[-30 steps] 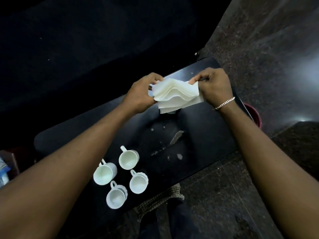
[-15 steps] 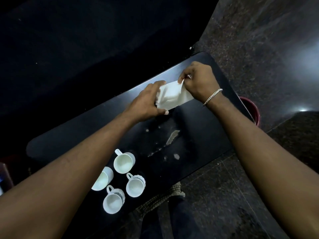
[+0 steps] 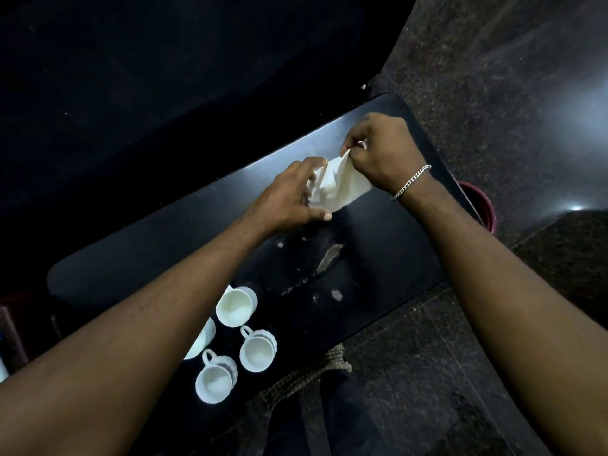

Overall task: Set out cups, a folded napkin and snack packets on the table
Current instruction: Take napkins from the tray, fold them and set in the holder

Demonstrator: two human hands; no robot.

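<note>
A white paper napkin (image 3: 339, 185) lies against the far part of the black table (image 3: 388, 258). My left hand (image 3: 289, 195) presses on its left end with the fingers curled over it. My right hand (image 3: 381, 149), with a silver bracelet at the wrist, pinches the napkin's upper right corner. Several white cups stand near the table's front edge: one (image 3: 235, 306), one (image 3: 256, 353), one (image 3: 215, 380), and one (image 3: 200, 340) partly hidden under my left forearm. No snack packets are in sight.
The table top has pale worn patches (image 3: 329, 255) in its middle. A dark red bucket (image 3: 480, 202) stands on the speckled stone floor to the right of the table. My legs and a checked cloth (image 3: 309, 373) show below the front edge.
The hands brought the napkin down from mid-air to the table top and folded it narrower. The left hand now presses on it while the right keeps pinching a corner.
</note>
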